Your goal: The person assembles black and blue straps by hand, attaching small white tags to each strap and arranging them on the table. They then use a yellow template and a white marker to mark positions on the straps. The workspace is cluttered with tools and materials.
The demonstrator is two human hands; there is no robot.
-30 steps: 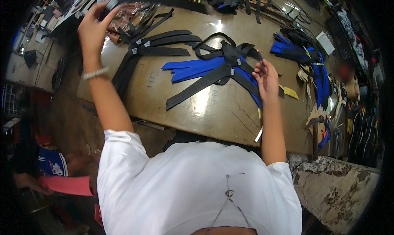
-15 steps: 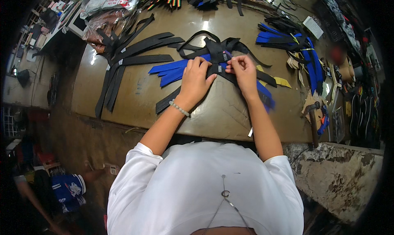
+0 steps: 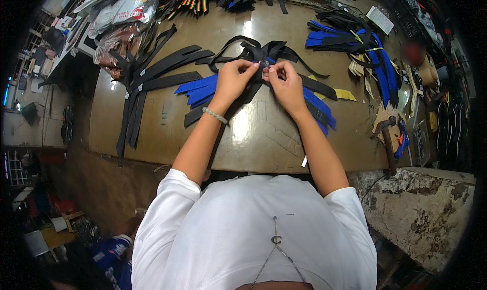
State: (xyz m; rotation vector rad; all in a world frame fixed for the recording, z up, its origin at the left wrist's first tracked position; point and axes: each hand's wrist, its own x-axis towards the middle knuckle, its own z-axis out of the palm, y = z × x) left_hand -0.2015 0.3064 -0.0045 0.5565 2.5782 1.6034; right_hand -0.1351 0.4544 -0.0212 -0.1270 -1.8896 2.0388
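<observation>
Both my hands meet over a bundle of black and blue webbing straps in the middle of the table. My left hand (image 3: pixel 234 83) has thumb and forefinger closed on a black strap (image 3: pixel 256 87). From the other side my right hand (image 3: pixel 287 85) pinches the same strap, close to a small tag whose details are too fine to make out. Blue straps (image 3: pixel 199 90) fan out to the left under the black ones, and more blue straps (image 3: pixel 318 111) stick out to the right. A looped black strap (image 3: pixel 223 51) arches behind my hands.
More black straps (image 3: pixel 167 67) lie at the left, by plastic bags (image 3: pixel 127 16). A tied bundle of blue and black straps (image 3: pixel 373 49) sits at the right, above a hammer (image 3: pixel 389 145). Yellow pieces (image 3: pixel 345 94) lie nearby. Another person (image 3: pixel 114 254) is at lower left.
My hands have shifted slightly up and left, drawing closer together at the strap's tag. The black straps at the bundle's centre have been lifted and bunched. The other person has moved lower.
</observation>
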